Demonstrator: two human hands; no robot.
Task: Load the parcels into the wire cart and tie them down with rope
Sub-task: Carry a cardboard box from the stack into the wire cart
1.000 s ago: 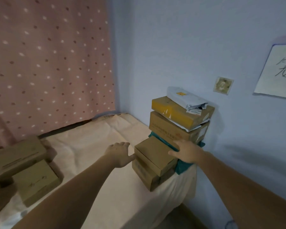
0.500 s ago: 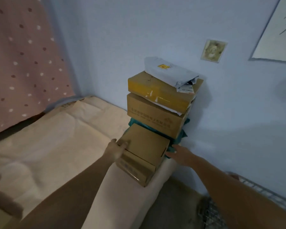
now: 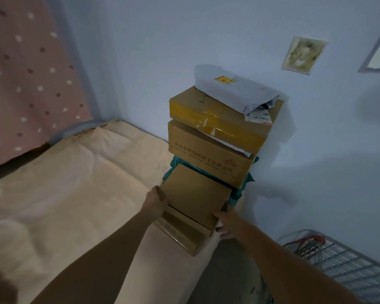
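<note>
— Where's the parcel?

— The small plain brown cardboard box (image 3: 195, 198) sits atop a second box at the mattress corner, between my hands.

— Grip?

— Left hand (image 3: 155, 199) and right hand (image 3: 225, 222) clasp opposite sides. The grey wire cart (image 3: 349, 266) lies rightward, nearer my right.

Stacked parcels (image 3: 208, 156) stand on the bed's (image 3: 75, 194) far right corner, wire cart (image 3: 347, 268) right.
</note>
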